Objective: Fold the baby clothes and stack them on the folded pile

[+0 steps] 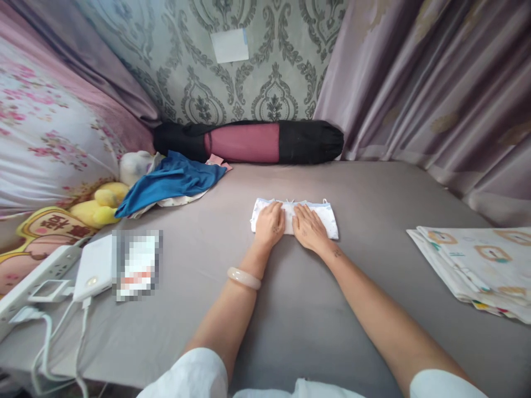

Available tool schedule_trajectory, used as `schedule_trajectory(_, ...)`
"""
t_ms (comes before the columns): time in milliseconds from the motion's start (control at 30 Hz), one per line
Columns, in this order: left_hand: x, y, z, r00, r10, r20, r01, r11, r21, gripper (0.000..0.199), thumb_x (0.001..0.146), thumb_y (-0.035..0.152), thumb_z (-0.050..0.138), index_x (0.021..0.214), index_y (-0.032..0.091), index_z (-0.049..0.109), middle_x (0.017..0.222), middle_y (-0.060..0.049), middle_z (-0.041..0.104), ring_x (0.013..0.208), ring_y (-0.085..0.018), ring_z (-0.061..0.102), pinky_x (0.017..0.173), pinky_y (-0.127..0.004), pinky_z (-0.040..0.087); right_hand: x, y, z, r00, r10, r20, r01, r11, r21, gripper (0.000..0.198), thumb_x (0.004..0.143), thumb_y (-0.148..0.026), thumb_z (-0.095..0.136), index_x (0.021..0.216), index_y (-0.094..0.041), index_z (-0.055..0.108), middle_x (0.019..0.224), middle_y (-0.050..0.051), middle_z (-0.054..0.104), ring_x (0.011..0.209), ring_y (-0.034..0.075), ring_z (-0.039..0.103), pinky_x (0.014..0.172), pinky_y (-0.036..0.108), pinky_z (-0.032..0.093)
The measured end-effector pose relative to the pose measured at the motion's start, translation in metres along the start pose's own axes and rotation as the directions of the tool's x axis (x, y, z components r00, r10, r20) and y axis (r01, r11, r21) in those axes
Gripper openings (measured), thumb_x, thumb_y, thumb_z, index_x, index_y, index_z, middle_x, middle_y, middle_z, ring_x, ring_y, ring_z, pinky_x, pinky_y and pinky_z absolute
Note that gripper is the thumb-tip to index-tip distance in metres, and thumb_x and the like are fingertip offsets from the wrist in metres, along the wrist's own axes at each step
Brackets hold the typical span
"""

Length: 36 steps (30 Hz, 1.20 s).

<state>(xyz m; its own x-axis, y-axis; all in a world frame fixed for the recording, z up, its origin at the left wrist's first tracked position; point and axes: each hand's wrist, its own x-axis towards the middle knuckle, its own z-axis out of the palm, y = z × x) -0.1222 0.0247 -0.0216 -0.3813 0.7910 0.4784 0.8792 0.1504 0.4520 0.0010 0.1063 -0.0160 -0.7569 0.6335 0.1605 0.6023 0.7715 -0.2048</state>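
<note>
Both grips (270,224) (308,226) touch cloth (289,221) on what seems grey bedding (298,309), patterned wall (269,83) beyond.

Soft diffuse light, sheen on the curtain (415,88) at two o'clock, shaded sheet (286,331) at six, pixelated patch (138,264) at eight, stretched edges

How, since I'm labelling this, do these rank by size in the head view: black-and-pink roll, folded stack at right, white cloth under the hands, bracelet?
1. Black-and-pink roll and folded stack: too alike to rank; stack nearer the camera.
2. White cloth, partly covered.
3. Bracelet.
</note>
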Motion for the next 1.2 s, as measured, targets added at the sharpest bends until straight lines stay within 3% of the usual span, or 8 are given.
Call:
schedule_trajectory(100, 0.001, -0.011, -0.008, 0.949, -0.199, -0.243, 0.188, 0.98, -0.068, 0.032, 0.096, 0.023, 0.035, 0.113, 0.015, 0.061, 0.112, -0.015, 0.068, 0.11, -0.023, 0.062, 0.099, -0.04, 0.045, 0.006, -0.014, -0.009, 0.999, 0.029, 0.014, -0.029, 1.0, 0.007, 0.055, 0.098, -0.028, 0.024, 0.143, -0.002, 0.043, 0.15, 0.016, 0.041, 0.142, 0.028, 0.03, 0.117, 0.043, 0.021)
schedule_trajectory(200, 0.0, -0.023, -0.01, 0.855, -0.381, -0.352, 0.35, 0.925, -0.151, 0.031, 0.093, 0.02, 0.036, 0.109, 0.016, 0.062, 0.108, -0.014, 0.068, 0.108, -0.024, 0.062, 0.099, -0.041, 0.044, 0.012, -0.029, -0.007, 1.0, 0.016, -0.011, -0.016, 1.0, 0.016, 0.056, 0.098, -0.029, 0.024, 0.145, -0.002, 0.04, 0.153, 0.015, 0.036, 0.144, 0.027, 0.027, 0.117, 0.042, 0.02)
schedule_trajectory(433, 0.0, -0.044, -0.001, 0.738, -0.597, -0.315, 0.459, 0.786, -0.414, 0.03, 0.084, 0.016, 0.041, 0.103, 0.016, 0.063, 0.105, -0.012, 0.069, 0.104, -0.022, 0.064, 0.097, -0.039, 0.047, 0.012, -0.035, 0.016, 0.996, -0.011, -0.084, 0.012, 1.0, 0.007, 0.055, 0.097, -0.029, 0.027, 0.142, -0.001, 0.043, 0.151, 0.017, 0.04, 0.141, 0.027, 0.031, 0.116, 0.04, 0.019)
schedule_trajectory(600, 0.002, -0.05, -0.004, 0.642, -0.711, -0.287, 0.465, 0.659, -0.591, 0.027, 0.079, 0.013, 0.041, 0.095, 0.016, 0.062, 0.094, -0.009, 0.069, 0.092, -0.02, 0.066, 0.089, -0.035, 0.05, 0.012, -0.034, 0.011, 0.998, -0.015, -0.062, 0.014, 1.0, -0.01, 0.054, 0.097, -0.028, 0.028, 0.141, -0.001, 0.044, 0.15, 0.018, 0.041, 0.14, 0.027, 0.033, 0.116, 0.04, 0.019)
schedule_trajectory(800, 0.002, -0.05, -0.006, 0.6, -0.752, -0.273, 0.449, 0.599, -0.663, 0.027, 0.076, 0.009, 0.039, 0.092, 0.015, 0.06, 0.089, -0.009, 0.068, 0.088, -0.019, 0.065, 0.088, -0.035, 0.051, 0.023, -0.05, 0.002, 1.0, 0.018, -0.012, -0.018, 1.0, -0.025, 0.055, 0.097, -0.027, 0.027, 0.142, 0.0, 0.042, 0.151, 0.018, 0.039, 0.141, 0.028, 0.031, 0.116, 0.042, 0.019)
schedule_trajectory(1033, 0.002, -0.054, -0.002, 0.602, -0.75, -0.273, 0.434, 0.594, -0.677, 0.026, 0.075, 0.008, 0.039, 0.091, 0.017, 0.058, 0.087, -0.006, 0.067, 0.086, -0.016, 0.065, 0.087, -0.033, 0.052, 0.028, -0.064, 0.02, 0.999, -0.014, -0.047, 0.012, 0.999, -0.052, 0.057, 0.098, -0.03, 0.026, 0.144, 0.002, 0.038, 0.15, 0.019, 0.04, 0.141, 0.028, 0.032, 0.116, 0.041, 0.017)
schedule_trajectory(1200, 0.003, -0.057, 0.002, 0.551, -0.791, -0.266, 0.438, 0.545, -0.715, 0.027, 0.075, 0.008, 0.039, 0.092, 0.017, 0.058, 0.087, -0.006, 0.067, 0.086, -0.015, 0.065, 0.087, -0.033, 0.052, 0.028, -0.061, 0.024, 0.999, -0.024, -0.042, 0.021, 0.998, -0.064, 0.057, 0.097, -0.03, 0.026, 0.144, 0.001, 0.039, 0.15, 0.02, 0.039, 0.141, 0.028, 0.032, 0.116, 0.042, 0.018)
